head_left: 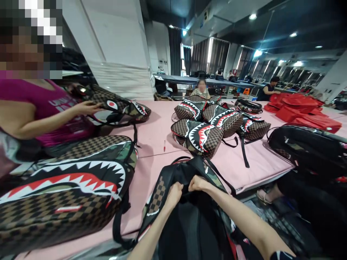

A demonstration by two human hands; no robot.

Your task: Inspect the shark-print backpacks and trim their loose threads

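A backpack [189, 224] lies in front of me with its black back panel facing up and brown checks and camouflage along its sides. My left hand [175, 190] is closed in a fist on the black fabric near the bag's top. Just beside it, my right hand [198, 183] is closed too, pinching the same fabric from the other side. The exact part between my fingers is hidden. To the left lies a large checked backpack [89, 206] with a shark-mouth print, its black strap hanging near my left forearm.
Several shark-mouth backpacks [202, 139] are heaped on the pink table [151, 169], with a red pen [164, 146] nearby. Red bags [298, 108] are piled at the far right, and a black backpack [306, 146] sits closer. At left, a person in a magenta shirt [59, 108] handles another backpack [116, 104].
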